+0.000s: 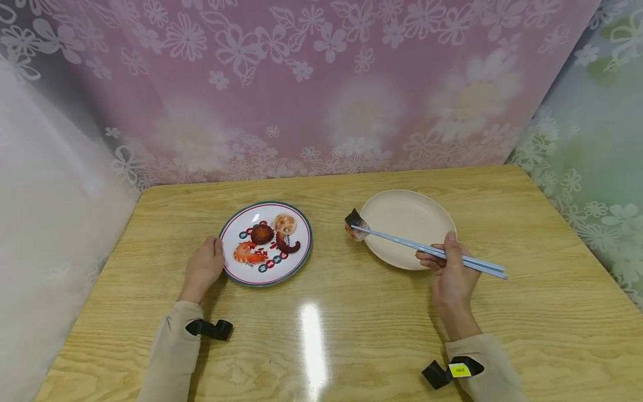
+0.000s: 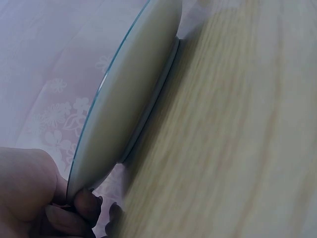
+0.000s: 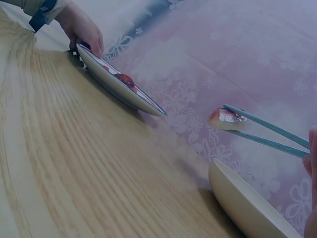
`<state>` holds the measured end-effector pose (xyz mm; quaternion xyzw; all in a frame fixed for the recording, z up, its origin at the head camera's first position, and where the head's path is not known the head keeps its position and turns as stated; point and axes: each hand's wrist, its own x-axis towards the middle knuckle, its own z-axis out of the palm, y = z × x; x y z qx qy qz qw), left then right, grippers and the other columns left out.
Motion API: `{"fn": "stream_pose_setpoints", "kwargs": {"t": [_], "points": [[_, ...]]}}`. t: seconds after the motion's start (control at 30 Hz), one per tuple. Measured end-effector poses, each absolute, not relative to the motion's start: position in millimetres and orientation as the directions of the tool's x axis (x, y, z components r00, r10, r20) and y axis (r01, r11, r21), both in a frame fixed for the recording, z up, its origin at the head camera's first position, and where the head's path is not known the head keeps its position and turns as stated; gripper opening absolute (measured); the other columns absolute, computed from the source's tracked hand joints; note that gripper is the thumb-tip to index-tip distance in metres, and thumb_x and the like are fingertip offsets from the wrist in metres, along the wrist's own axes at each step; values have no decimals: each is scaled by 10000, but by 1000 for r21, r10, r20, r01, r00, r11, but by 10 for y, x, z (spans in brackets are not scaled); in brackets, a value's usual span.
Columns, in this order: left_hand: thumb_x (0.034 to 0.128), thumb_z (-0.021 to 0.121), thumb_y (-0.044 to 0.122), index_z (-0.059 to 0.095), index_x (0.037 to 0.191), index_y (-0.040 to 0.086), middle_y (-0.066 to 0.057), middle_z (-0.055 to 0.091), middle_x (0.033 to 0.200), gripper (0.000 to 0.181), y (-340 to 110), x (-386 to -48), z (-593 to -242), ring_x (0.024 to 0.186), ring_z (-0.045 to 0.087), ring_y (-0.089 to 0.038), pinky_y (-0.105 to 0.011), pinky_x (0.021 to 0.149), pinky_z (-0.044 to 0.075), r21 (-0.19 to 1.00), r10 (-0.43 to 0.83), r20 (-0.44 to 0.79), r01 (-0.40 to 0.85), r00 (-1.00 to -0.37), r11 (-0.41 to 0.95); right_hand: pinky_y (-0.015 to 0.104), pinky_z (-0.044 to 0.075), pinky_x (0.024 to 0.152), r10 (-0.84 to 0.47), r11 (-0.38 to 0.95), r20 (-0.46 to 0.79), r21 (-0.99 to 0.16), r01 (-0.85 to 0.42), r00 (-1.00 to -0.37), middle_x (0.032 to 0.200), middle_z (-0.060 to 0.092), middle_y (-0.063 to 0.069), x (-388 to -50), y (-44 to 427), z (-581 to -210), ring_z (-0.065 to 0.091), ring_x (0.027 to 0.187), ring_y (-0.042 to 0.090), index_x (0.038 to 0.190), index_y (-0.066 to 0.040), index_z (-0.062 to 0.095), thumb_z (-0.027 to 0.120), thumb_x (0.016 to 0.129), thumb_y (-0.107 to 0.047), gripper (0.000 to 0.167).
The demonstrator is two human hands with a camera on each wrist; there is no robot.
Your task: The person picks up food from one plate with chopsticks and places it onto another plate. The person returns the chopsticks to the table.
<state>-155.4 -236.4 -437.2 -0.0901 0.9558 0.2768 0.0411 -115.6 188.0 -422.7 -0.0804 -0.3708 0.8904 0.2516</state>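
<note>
At the left, my left hand [image 1: 203,268] pinches the rim of a white plate [image 1: 296,262] with a blue-green edge; its underside shows in the left wrist view. On this plate lie a shrimp [image 1: 249,253], a mushroom cap [image 1: 262,234], a lotus root slice [image 1: 284,224] and a dark red octopus tentacle [image 1: 288,244]. My right hand [image 1: 454,279] holds a pair of pale blue chopsticks [image 1: 412,244]. Between their tips is a small piece of fish [image 3: 228,119] with dark, silvery skin, raised near the left rim of a beige plate [image 1: 402,218].
Both plates stand on a light wooden table [image 1: 261,346], with a gap between them. A pink floral curtain [image 1: 301,111] hangs behind the table's far edge, and pale cloths hang at both sides. Each sleeve carries a black wrist mount.
</note>
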Motion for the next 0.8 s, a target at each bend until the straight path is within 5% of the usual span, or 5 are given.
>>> {"fn": "stream_pose_setpoints", "kwargs": {"t": [0.8], "points": [[1047, 292, 181, 484, 1204, -103, -264, 600, 971, 377, -2369, -1539, -4385, 855, 558, -379, -500, 772, 429, 523, -137, -106, -173, -985, 835, 252, 502, 444, 413, -546, 67, -780, -305, -908, 577, 650, 161, -1203, 1589, -4206, 659, 489, 214, 684, 51, 613, 527, 997, -117, 365]]}}
